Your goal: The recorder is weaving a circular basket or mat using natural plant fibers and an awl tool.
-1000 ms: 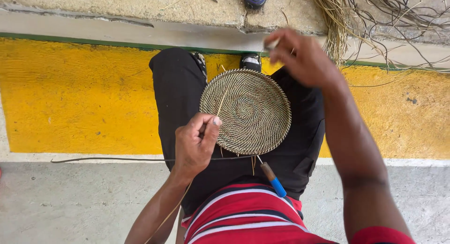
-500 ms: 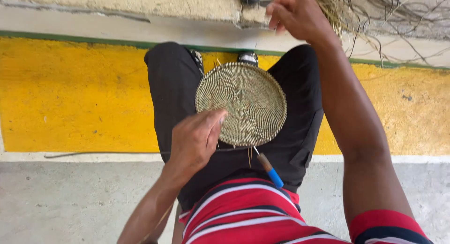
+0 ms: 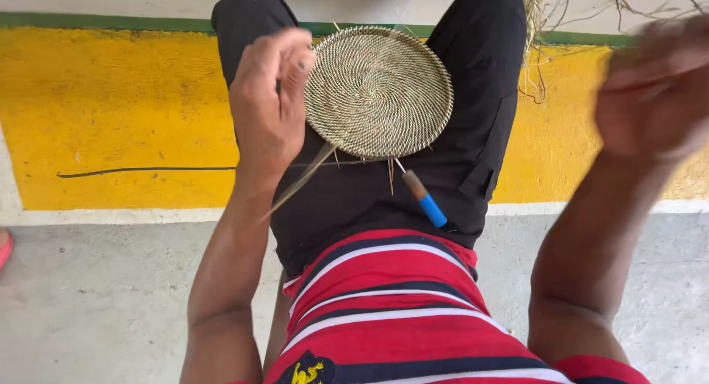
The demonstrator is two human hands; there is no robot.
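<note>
- A round woven disc [image 3: 379, 91] of coiled straw-coloured fibre is seen resting on the lap, across the black trousers [image 3: 473, 118], between the two thighs.
- The left hand [image 3: 269, 103] is closed on the disc's left rim, the fingers curled over the edge and the thumb side turned towards the camera.
- A flat fibre strip [image 3: 299, 184] is seen running from under the left hand down and to the left, past the forearm.
- A tool [image 3: 422, 196] with a brown shaft and a blue end lies on the lap just below the disc, its thin metal tip touching or tucked under the disc's lower edge.
- A few short loose fibre ends are seen sticking out from the disc's lower rim.
- The right hand [image 3: 653, 96] is raised at the right edge of the view, well apart from the disc; it is heavily blurred, so whether anything is pinched in it cannot be told.
- A bundle of dry fibres [image 3: 539, 29] hangs at the top right, beside the right knee.
- A red shirt [image 3: 384, 310] with dark and white stripes fills the lower middle of the view.
- Under the legs a yellow painted band [image 3: 111, 111] is seen, edged with a green line above and a white line below; grey concrete floor [image 3: 96, 295] lies nearer the camera.
- A thin dark strand [image 3: 148, 170] lies across the yellow band, to the left of the left hand.
</note>
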